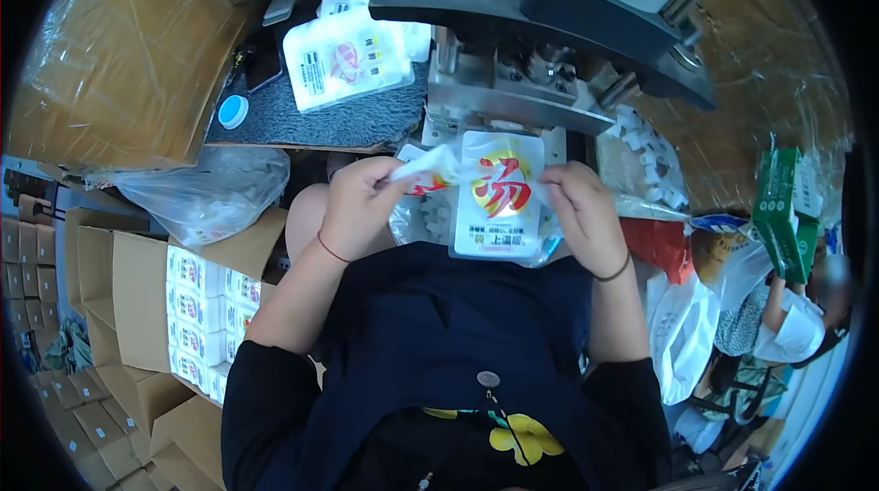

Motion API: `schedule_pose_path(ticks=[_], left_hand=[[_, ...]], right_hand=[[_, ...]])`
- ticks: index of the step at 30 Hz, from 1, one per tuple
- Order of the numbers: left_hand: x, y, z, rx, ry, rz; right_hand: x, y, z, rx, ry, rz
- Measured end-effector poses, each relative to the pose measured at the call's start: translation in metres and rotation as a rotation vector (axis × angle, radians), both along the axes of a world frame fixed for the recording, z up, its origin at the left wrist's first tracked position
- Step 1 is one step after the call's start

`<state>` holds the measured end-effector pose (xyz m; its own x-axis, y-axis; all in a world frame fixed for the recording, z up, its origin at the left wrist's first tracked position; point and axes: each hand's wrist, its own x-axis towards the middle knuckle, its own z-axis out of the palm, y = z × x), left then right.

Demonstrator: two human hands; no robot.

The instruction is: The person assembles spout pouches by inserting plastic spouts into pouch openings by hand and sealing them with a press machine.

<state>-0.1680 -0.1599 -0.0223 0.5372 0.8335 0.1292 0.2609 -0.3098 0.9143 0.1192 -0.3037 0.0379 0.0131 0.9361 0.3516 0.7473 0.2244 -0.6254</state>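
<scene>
A white printed pouch [499,230] with large red characters on a yellow circle stands upright before my lap, just below the metal jaw of the press. My right hand [586,216] has thumb and fingers closed at its right edge. My left hand [359,207] pinches a white piece [435,163] that looks like another pouch, partly blurred, reaching across to the first pouch's left side. Red print shows beneath this piece. Behind both lies a clear plastic bag [430,216] with small white parts, mostly hidden.
The sealing press [513,93] stands ahead. Printed pouches [348,65], a dark phone [265,68] and a blue-white cap [233,112] lie on the mat. White spouts [645,157] sit right. A carton of packs [188,308] is left. Another person [789,322] holds a green box [776,216].
</scene>
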Motion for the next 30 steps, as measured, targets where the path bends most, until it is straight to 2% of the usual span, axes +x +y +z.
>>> schedule_pose_path(ticks=[3, 4, 6, 7, 8, 10, 11, 14, 16, 18, 21, 24, 25, 28, 30], left_hand=[[0.02, -0.018, -0.007, -0.066, -0.067, -0.144], [0.027, -0.026, -0.009, -0.098, -0.081, -0.175], [0.044, -0.043, -0.011, -0.439, -0.199, -0.216], [0.046, -0.046, -0.002, -0.454, -0.148, -0.267], [0.052, -0.054, -0.004, -0.549, -0.29, -0.307], [0.057, -0.059, -0.013, -0.639, -0.189, -0.429], [0.06, -0.062, -0.016, -0.729, -0.201, -0.492], [0.069, -0.069, -0.023, -0.884, -0.267, -0.571], [0.071, -0.064, -0.026, -0.936, -0.352, -0.514], [0.074, -0.05, -0.023, -0.99, -0.438, -0.418], [0.081, -0.022, -0.009, -1.029, -0.432, -0.335], [0.083, -0.011, -0.01, -1.075, -0.428, -0.349], [0.083, -0.011, -0.018, -0.947, -0.458, -0.356], [0.066, 0.037, -0.01, -0.18, -0.057, 0.119], [0.046, 0.087, 0.006, 0.827, 0.184, 0.366]], right_hand=[[-0.017, 0.01, 0.013, -0.012, 0.329, -0.139], [-0.017, 0.015, 0.013, 0.034, 0.221, -0.105], [-0.014, 0.025, 0.014, 0.138, 0.005, -0.045], [-0.007, 0.022, 0.016, 0.139, -0.074, -0.035], [0.002, 0.019, 0.016, 0.095, -0.066, 0.009], [0.013, 0.01, 0.013, -0.018, -0.041, 0.113], [0.014, 0.004, 0.019, -0.179, 0.034, 0.117], [0.031, -0.003, 0.018, -0.13, -0.024, -0.051], [0.067, -0.003, 0.009, -0.049, -0.431, -0.342], [0.112, -0.001, -0.019, -0.014, -0.642, -0.482], [0.11, 0.004, -0.029, -0.201, -0.691, -0.542], [0.129, 0.009, -0.049, -0.241, -0.485, -0.416], [0.13, 0.009, -0.059, -0.19, -0.461, -0.431], [0.115, 0.006, -0.044, -0.076, -0.595, -0.458], [0.111, 0.005, -0.039, -0.021, -0.63, -0.432]])
